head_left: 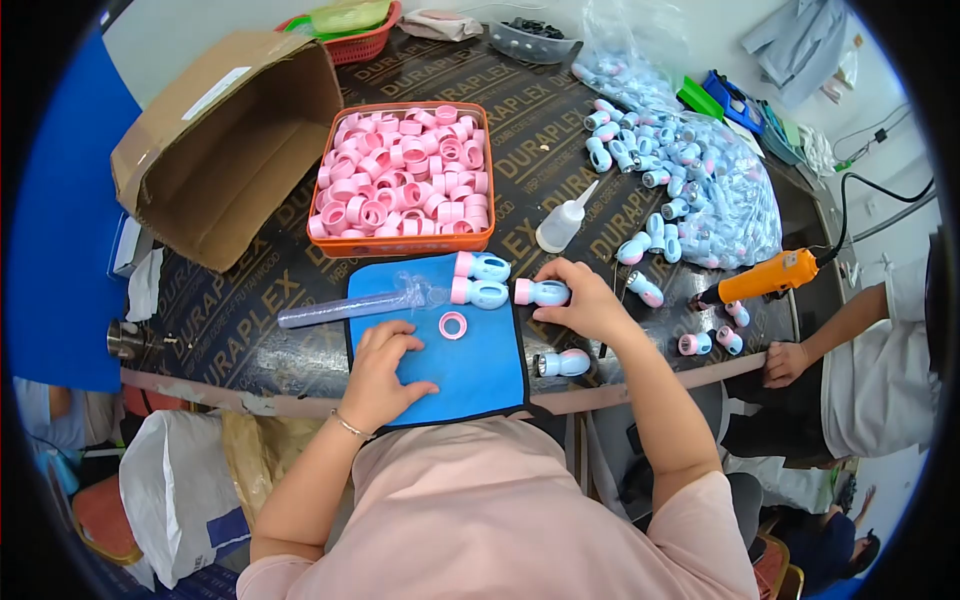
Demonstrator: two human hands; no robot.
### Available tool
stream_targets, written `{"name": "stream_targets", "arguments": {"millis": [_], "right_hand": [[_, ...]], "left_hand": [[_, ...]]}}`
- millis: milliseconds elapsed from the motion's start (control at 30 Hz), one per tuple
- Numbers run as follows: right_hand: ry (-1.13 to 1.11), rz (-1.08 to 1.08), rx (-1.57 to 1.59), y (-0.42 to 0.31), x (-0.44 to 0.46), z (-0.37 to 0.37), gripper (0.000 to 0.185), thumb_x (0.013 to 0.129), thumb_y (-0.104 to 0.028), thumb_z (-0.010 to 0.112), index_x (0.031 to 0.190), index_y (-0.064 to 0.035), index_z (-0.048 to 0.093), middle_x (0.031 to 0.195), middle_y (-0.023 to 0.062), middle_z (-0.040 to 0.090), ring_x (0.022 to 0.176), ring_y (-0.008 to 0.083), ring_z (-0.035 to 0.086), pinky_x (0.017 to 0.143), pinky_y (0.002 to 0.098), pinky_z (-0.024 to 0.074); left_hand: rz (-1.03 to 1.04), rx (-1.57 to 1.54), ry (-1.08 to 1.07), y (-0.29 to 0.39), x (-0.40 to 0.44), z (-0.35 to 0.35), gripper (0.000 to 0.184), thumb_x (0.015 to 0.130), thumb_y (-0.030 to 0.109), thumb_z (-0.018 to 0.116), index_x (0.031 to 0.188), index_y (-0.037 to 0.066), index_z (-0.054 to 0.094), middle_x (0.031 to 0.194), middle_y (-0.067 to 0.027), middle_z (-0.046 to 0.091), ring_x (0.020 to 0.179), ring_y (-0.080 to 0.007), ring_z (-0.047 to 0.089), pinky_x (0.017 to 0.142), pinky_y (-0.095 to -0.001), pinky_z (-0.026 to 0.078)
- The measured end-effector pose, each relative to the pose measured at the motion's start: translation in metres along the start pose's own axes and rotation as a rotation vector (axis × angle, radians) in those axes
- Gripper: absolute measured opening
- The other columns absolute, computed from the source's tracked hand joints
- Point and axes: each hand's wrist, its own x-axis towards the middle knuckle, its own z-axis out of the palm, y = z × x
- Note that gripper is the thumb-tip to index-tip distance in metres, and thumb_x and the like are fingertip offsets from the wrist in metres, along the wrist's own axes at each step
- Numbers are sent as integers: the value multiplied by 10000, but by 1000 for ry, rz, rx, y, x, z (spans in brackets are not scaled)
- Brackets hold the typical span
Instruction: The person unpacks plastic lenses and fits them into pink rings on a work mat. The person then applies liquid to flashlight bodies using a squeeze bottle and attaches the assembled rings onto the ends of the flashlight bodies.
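My right hand (580, 301) has its fingers closed on a blue part with a pink ring (543, 292), just right of the blue mat (460, 370). Two similar blue parts with pink rings (482, 292) lie side by side at the mat's upper right. A loose pink ring (453, 325) rests on the mat below them. My left hand (385, 373) lies at the mat's left side, fingers apart and holding nothing. Above it is a clear plastic-wrapped tube (350, 308). A blue part without a pink ring at its silver end (562, 363) lies right of the mat.
An orange bin (400, 246) holds many pink rings. Left of it is a cardboard box (215, 150). A dropper bottle (562, 226), an orange electric tool (765, 276) and bagged blue parts (725, 190) are at right. A co-worker's hand (788, 364) is at the right edge.
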Motion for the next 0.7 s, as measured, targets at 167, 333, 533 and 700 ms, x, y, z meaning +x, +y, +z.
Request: {"name": "stream_targets", "arguments": {"millis": [167, 333, 533, 700], "right_hand": [[164, -206, -112, 17, 1, 3, 486, 646, -162, 856, 1041, -75, 586, 997, 101, 574, 945, 246, 569, 823, 341, 478], [394, 70, 134, 31, 13, -28, 678, 594, -266, 913, 1075, -43, 490, 960, 75, 568, 910, 174, 557, 821, 320, 482], [357, -106, 183, 27, 54, -15, 761, 666, -250, 875, 1255, -21, 452, 1190, 125, 582, 1118, 227, 569, 893, 367, 487], [355, -97, 427, 45, 50, -9, 577, 743, -82, 800, 1230, -18, 497, 1169, 93, 613, 1040, 166, 612, 894, 308, 489]], "left_hand": [[-26, 15, -30, 2, 1, -1, 541, 504, 144, 889, 970, 78, 622, 1189, -119, 564, 1119, -336, 498, 952, -402, 425], [-54, 16, -40, 5, 2, -3, 546, 501, 142, 894, 969, 80, 620, 1190, -117, 564, 1118, -335, 497, 955, -398, 425], [0, 48, 10, 27, 4, -4, 528, 533, 149, 880, 983, 77, 613, 1153, -125, 565, 1077, -335, 509, 924, -419, 426], [272, 10, -147, 67, 21, 26, 424, 688, 205, 791, 1031, 57, 592, 1153, -129, 554, 1065, -328, 505, 917, -428, 385]]}}
